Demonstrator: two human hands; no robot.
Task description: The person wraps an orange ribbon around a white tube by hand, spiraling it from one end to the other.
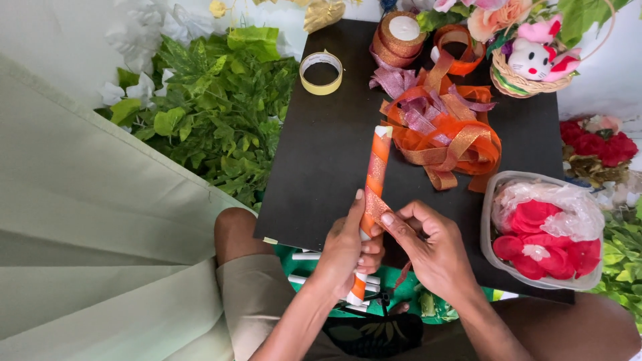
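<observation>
Biggest open patch is the left half of the black worktop [314,167] — bare from the yellow tape ring [321,72] down to the near edge, so a hand can slide in there easily. The right half is crowded: a tangle of orange ribbon [448,134] sprawls across the middle, ribbon spools [398,37] sit at the far edge, and a clear tub of red flowers [542,230] overhangs the right side. The basket with the plush toy [531,67] blocks the far right corner. Left of the worktop it's all green foliage [214,113] — nothing flat to pass over.
</observation>
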